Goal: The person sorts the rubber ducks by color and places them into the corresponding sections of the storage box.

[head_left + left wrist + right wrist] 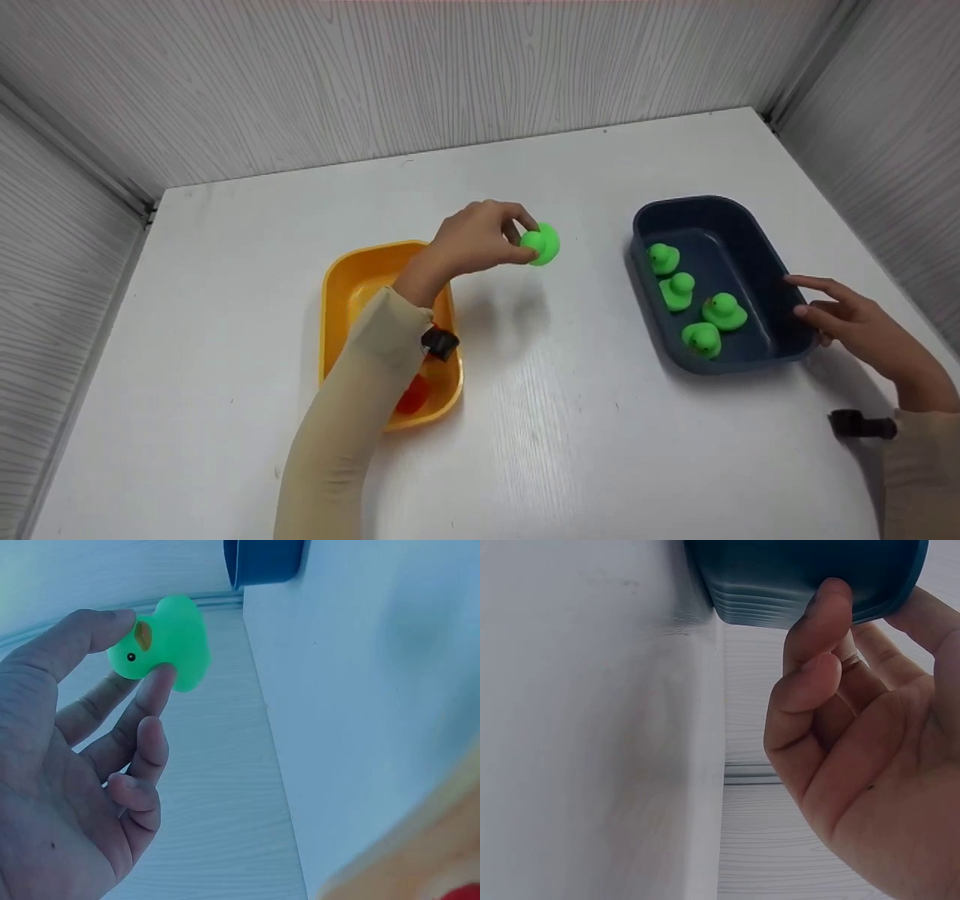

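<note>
The left hand (472, 244) pinches a green duck (541, 244) between thumb and fingertips, holding it above the middle of the white table (225, 337), between the yellow tray (352, 277) and the blue tray (720, 225). Four more green ducks (679, 291) sit in the blue tray near the table's right edge. The right hand (862, 330), fingers loosely extended, touches that tray's right rim.

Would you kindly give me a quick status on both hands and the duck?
Left hand pinches green duck above table, between trays. Right hand steadies blue tray, four ducks inside. Path clear.
</note>
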### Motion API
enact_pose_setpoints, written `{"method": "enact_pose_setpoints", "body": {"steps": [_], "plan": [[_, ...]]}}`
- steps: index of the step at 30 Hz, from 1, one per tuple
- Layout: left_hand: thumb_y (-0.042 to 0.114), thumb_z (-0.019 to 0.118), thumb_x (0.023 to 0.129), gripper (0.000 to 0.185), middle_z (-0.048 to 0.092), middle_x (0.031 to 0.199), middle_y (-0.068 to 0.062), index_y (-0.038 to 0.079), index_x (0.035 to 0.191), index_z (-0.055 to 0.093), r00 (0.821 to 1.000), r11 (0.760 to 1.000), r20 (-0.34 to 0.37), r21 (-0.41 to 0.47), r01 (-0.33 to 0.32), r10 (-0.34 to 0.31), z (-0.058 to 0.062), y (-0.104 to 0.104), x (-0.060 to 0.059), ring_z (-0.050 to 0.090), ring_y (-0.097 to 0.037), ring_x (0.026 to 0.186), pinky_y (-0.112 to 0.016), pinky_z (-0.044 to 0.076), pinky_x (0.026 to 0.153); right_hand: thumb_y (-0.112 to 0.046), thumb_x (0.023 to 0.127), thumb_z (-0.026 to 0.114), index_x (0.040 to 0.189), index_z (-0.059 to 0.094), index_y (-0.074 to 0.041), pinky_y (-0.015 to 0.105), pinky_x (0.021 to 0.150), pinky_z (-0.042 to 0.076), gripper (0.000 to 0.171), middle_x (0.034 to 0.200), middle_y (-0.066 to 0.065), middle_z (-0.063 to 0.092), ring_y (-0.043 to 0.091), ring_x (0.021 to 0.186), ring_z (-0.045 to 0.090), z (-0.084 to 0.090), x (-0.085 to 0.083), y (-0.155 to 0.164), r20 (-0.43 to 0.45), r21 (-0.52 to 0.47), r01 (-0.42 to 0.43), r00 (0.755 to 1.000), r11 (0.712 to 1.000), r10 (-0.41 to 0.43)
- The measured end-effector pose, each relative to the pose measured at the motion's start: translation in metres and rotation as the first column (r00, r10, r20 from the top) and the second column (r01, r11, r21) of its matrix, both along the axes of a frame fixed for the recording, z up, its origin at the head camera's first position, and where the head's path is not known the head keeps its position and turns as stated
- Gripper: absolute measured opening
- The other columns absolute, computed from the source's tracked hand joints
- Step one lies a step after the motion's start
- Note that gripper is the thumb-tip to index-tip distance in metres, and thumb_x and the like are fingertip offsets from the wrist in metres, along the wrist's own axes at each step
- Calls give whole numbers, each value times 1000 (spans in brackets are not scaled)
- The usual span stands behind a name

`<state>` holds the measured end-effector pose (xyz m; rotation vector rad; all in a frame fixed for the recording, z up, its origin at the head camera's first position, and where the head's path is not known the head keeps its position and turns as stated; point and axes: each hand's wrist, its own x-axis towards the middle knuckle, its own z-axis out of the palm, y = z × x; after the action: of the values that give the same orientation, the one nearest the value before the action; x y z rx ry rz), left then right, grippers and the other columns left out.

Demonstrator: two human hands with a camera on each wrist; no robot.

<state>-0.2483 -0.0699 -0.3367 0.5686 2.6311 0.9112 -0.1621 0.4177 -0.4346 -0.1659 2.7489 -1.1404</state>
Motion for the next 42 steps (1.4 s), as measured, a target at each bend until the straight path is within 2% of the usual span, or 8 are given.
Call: {"method": "enact_pose_setpoints", "body": {"steps": [8, 15, 22, 30, 39, 42], "plan": [[34, 66, 85, 34, 69, 95, 2, 22, 117, 65, 998, 999, -62, 41, 35, -33, 5, 29, -1, 57, -14, 88, -30, 43, 76, -24, 101, 49, 148, 37, -23, 23, 62, 42, 48, 84, -14, 56, 9, 67, 51, -4, -1, 1, -5, 11, 5, 1000, 1000, -5], [33, 64, 85, 35, 69, 96, 4, 24, 119, 65, 994, 996, -94, 62, 64, -58, 3, 54, -4, 56, -11, 86, -27, 43, 71, -26, 101, 49, 147, 38, -25, 25, 62, 42, 47, 86, -13, 54, 10, 67, 50, -2, 1, 0, -2, -9, -9, 1000, 1000, 9], [34, 63, 87, 38, 70, 104, 3, 25, 124, 63, 991, 993, -79, 43, 114, -111, 3, 80, -9, 58, -10, 88, -26, 44, 72, -25, 102, 49, 147, 38, -24, 25, 62, 41, 47, 88, -13, 55, 11, 67, 50, -2, 2, 1, -11, -20, -15, 1000, 1000, 15], [34, 63, 85, 37, 69, 104, 8, 27, 122, 64, 983, 984, -85, 62, 168, -162, 7, 115, -10, 59, -5, 89, -24, 45, 73, -22, 101, 49, 146, 39, -24, 25, 61, 41, 46, 90, -16, 53, 8, 68, 49, -4, -1, 2, -8, -11, 2, 1000, 1000, -3], [35, 66, 86, 36, 67, 96, 13, 29, 121, 64, 974, 969, -69, 110, 222, -215, -2, 150, -5, 59, 0, 87, -21, 45, 73, -19, 101, 50, 146, 40, -23, 24, 61, 41, 47, 83, -12, 53, 10, 66, 49, -5, -1, 0, -8, -67, -5, 1000, 998, 4], [35, 68, 85, 35, 67, 94, 13, 30, 120, 65, 970, 962, -61, 126, 243, -237, -7, 159, -3, 59, 1, 86, -20, 45, 73, -20, 102, 49, 147, 39, -22, 25, 62, 41, 46, 87, -12, 54, 10, 67, 50, -3, 1, 0, -12, -66, -18, 1000, 998, 17]]}}
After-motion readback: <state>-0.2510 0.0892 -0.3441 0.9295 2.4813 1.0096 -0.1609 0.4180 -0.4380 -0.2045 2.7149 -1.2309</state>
